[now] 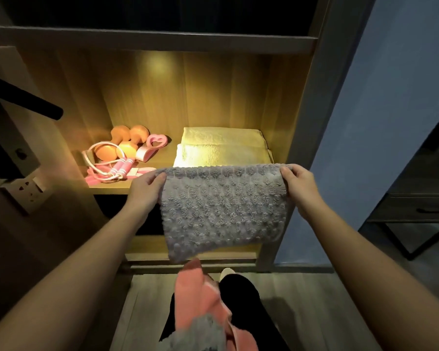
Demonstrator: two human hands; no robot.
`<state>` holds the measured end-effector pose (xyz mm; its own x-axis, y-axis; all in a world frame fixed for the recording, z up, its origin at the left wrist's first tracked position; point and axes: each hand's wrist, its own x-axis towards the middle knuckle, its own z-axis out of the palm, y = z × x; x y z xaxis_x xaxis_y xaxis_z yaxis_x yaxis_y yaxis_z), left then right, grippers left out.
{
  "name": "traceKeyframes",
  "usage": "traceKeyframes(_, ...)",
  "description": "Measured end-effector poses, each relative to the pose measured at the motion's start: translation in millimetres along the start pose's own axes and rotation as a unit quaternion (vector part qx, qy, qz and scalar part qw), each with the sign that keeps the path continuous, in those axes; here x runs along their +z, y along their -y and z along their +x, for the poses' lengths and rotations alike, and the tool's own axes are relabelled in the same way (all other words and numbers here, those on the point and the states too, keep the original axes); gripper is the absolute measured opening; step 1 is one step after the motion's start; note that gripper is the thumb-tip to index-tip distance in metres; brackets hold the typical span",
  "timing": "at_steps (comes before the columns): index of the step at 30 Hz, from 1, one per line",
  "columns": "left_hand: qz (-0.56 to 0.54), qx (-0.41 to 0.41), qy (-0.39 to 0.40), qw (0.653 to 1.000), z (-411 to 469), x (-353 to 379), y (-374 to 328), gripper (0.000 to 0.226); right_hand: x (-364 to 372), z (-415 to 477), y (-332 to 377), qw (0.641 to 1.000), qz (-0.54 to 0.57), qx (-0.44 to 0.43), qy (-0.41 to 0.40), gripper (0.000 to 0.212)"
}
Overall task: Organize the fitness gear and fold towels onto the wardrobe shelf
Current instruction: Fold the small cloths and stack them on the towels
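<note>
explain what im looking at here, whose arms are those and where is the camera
There is no machine here. A person wears one wide camera on the head, looking forward and down, so the two arms are their own.

The left hand and right hand each hold a top corner of a grey towel, a pinching grip, so it hangs in front of a lit wardrobe shelf.

On the shelf lie pale folded towels on the right, and on the left orange dumbbells, a pink skipping rope and a pink heart-shaped piece.

A pink cloth lies below, near the person's legs.
</note>
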<state>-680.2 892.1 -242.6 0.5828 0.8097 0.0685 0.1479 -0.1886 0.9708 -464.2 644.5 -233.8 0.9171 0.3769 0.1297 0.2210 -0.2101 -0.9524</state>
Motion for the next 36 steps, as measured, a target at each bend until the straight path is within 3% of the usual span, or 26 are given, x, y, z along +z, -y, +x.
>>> traceKeyframes(3, 0.018, -0.001, -0.030, 0.999, 32, 17, 5, 0.023, 22, 31, -6, 0.999, -0.028, -0.003, -0.018, 0.032)
traceKeyframes(10, 0.151, 0.026, -0.120, 0.981, 122, 63, 9, 0.025, 68, 118, -23, 0.994, -0.081, 0.008, -0.066, 0.025)
traceKeyframes(15, 0.241, 0.000, -0.107, 0.965, 186, 87, 24, 0.027, 95, 182, -42, 0.982, -0.167, 0.061, -0.069, 0.027)
traceKeyframes(20, 0.440, 0.000, -0.045, 0.897, 220, 106, 52, 0.021, 111, 219, -83, 0.923, -0.380, 0.052, -0.036, 0.033)
traceKeyframes(26, 0.464, 0.016, -0.052, 0.884, 236, 114, 58, 0.014, 123, 232, -90, 0.881, -0.470, 0.024, -0.056, 0.021)
traceKeyframes(28, 0.482, 0.059, -0.041, 0.873, 234, 113, 51, 0.029, 122, 228, -80, 0.861, -0.505, 0.006, -0.060, 0.022)
traceKeyframes(30, 0.491, 0.122, -0.022, 0.862, 221, 118, 41, 0.044, 125, 215, -67, 0.880, -0.475, -0.012, -0.022, 0.037)
traceKeyframes(32, 0.475, 0.156, 0.016, 0.866, 199, 132, 31, 0.037, 136, 193, -52, 0.885, -0.461, -0.060, 0.041, 0.052)
traceKeyframes(33, 0.477, 0.175, 0.039, 0.860, 188, 140, 30, 0.034, 144, 181, -46, 0.879, -0.463, -0.083, 0.082, 0.055)
traceKeyframes(36, 0.484, 0.219, 0.104, 0.841, 174, 158, 52, 0.052, 165, 154, -57, 0.839, -0.490, -0.163, 0.175, 0.054)
